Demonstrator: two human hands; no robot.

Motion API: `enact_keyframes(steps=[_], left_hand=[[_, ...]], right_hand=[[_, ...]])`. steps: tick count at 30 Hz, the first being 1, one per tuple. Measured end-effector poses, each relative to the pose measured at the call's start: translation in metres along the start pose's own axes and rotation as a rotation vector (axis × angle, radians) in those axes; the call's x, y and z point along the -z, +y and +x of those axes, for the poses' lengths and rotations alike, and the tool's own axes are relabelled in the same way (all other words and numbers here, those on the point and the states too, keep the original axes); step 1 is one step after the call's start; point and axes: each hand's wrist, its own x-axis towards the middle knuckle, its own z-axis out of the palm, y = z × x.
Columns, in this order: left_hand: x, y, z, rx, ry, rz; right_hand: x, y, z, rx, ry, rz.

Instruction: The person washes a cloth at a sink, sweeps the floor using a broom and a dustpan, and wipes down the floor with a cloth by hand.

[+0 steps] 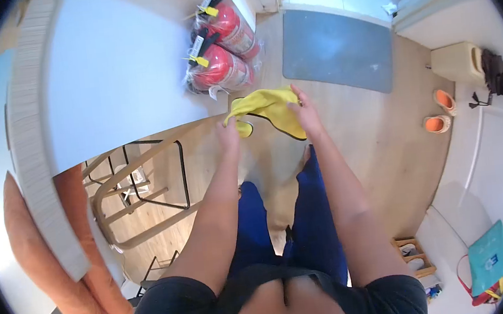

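A yellow cloth [268, 106] with a dark edge stretches between my two hands, in front of my body and above the floor. My left hand [229, 132] pinches its left end, where a small yellow flap hangs down. My right hand [304, 111] grips the right end, with the cloth's dark-edged corner drooping beneath. Just beyond the cloth, two red fire extinguishers [219, 69] in clear plastic stand at the corner of a white tabletop [116, 67].
A grey mat [338, 49] lies by the doorway. Orange shoes [437, 124] and a beige bin [455, 63] are at the right. A wooden-framed chair [149, 227] stands under the table's edge. A teal bag [490, 258] and a shoe rack [415, 256] are at the lower right.
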Motion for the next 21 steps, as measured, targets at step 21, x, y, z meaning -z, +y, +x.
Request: enact_keyframes(steps=[21], left_hand=[[0.079, 0.141, -0.060, -0.256, -0.162, -0.226]], right_hand=[[0.013, -0.261, -0.100, 0.251, -0.150, -0.703]])
